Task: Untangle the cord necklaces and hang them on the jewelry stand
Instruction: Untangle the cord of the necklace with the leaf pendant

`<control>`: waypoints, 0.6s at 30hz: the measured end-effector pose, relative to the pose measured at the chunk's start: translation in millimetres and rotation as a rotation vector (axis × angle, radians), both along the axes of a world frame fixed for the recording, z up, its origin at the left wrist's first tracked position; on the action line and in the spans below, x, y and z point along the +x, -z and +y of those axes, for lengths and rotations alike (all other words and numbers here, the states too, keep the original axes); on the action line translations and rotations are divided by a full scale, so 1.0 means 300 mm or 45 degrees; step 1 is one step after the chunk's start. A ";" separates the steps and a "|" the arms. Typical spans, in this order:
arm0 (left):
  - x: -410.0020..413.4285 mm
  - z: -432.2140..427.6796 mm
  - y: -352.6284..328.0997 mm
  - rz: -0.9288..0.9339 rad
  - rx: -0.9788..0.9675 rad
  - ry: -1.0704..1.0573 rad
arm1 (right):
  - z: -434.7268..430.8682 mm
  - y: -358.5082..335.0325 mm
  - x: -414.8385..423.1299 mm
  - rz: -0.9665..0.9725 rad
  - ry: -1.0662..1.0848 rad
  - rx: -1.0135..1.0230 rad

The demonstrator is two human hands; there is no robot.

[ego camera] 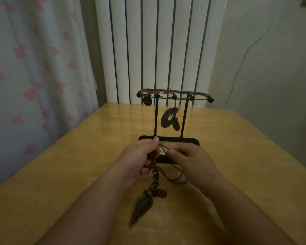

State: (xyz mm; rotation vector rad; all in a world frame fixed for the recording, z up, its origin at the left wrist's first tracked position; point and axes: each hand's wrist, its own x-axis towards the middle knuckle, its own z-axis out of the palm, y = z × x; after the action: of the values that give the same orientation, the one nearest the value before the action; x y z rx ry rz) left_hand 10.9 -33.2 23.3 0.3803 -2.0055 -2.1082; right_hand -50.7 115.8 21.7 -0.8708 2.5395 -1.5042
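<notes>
- A person's left hand (pixel 138 159) and right hand (pixel 193 162) meet low over a yellow wooden surface (pixel 245 156), just in front of a black jewelry stand (pixel 173 138).
- The left fingers (pixel 146 170) are curled round a tangled bunch of brown cord necklaces (pixel 155 174), with the thumb pressed on top.
- The right fingers (pixel 172 152) are drawn together, pinching thin strands that run across to the left hand.
- Below the hands the bunch trails toward the viewer, ending in a dark feather pendant (pixel 141 209) and a small brown oval pendant (pixel 162 193). A loop of cord curves out under the right hand.
- Other cords lie along the stand's top bar. A ring pendant (pixel 166 119) hangs between its two posts, and a disc pendant (pixel 147 101) hangs near its left end.
- Behind the surface are a pale curtain (pixel 34 68) printed with pink hearts and a white ribbed radiator (pixel 148 50).
</notes>
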 end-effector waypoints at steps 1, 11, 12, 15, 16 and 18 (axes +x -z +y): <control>0.000 -0.001 0.000 -0.005 -0.010 0.011 | 0.002 -0.005 0.002 -0.055 0.010 -0.052; -0.004 -0.002 0.009 -0.022 0.080 0.045 | 0.007 -0.016 0.002 -0.307 -0.020 -0.292; -0.003 -0.002 0.008 -0.019 0.062 0.043 | 0.005 -0.012 0.003 -0.307 -0.043 -0.252; 0.000 -0.004 0.003 -0.008 0.044 0.045 | 0.003 -0.009 0.016 -0.178 -0.062 -0.017; 0.000 -0.005 0.002 -0.011 0.037 0.044 | 0.007 -0.009 0.019 -0.157 -0.063 0.009; -0.001 -0.009 0.001 -0.036 0.032 0.029 | 0.006 -0.020 0.008 -0.277 0.006 -0.100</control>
State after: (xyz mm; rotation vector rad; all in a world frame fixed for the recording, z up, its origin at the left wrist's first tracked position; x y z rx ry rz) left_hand 10.6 -35.9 23.0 0.3961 -2.0100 -2.1553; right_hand -48.2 117.4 27.8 -0.6677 2.3446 -1.6124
